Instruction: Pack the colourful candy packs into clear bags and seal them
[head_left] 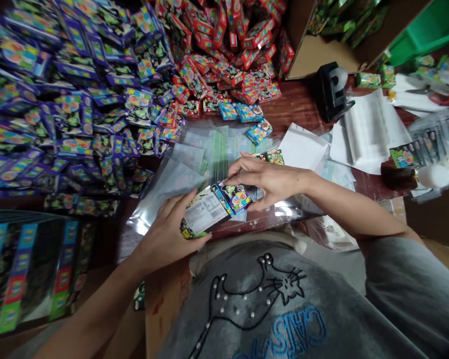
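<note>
My left hand (168,232) is closed round a small stack of little printed boxes (205,212), the top one showing its white label side. My right hand (271,179) is curled over a blue box with a bright cartoon print (235,195), pressing it against the stack, fingers bent around its far edge. Both hands meet above a pile of clear plastic bags (187,169) lying on the dark wooden table (299,102), close to my body.
A big heap of purple boxes (67,99) fills the left, red boxes (228,45) the back centre, a few blue ones (247,112) nearby. A black tape dispenser (331,89), white papers (366,129), a cardboard carton (314,50) and a green bin (430,30) stand at right. Packed display cartons (30,269) are at lower left.
</note>
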